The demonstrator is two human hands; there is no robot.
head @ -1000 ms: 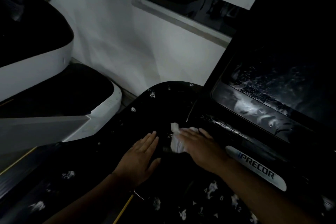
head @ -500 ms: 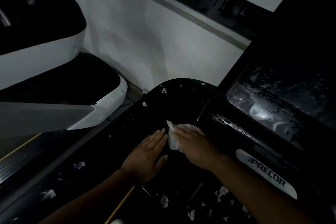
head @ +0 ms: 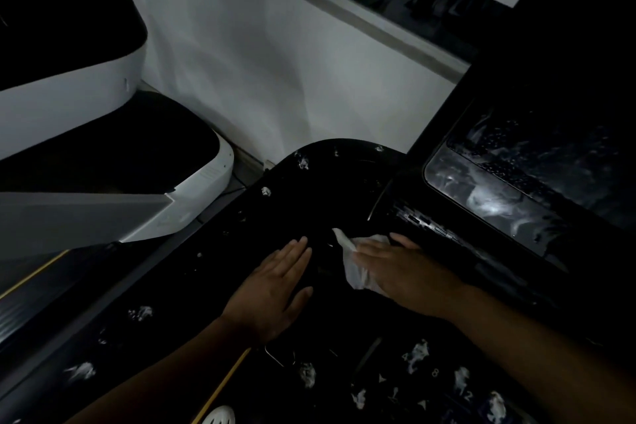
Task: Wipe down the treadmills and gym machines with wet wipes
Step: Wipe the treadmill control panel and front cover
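Head cam: right hand (head: 409,274) lies flat with straight fingers, pressing the crumpled white wet wipe (head: 354,267) onto the glossy black treadmill console (head: 309,203), just left of the smeary display (head: 509,193). Left hand (head: 275,289) rests flat beside it, holding nothing. I'd press evenly and overlap strokes toward the nearer foamy white blobs (head: 139,313). The white shroud (head: 206,179) at far left looks smooth and rounded.

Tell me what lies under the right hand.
A crumpled white wipe pressed by the right hand on the black console. The hand covers part of it and the surface beneath.
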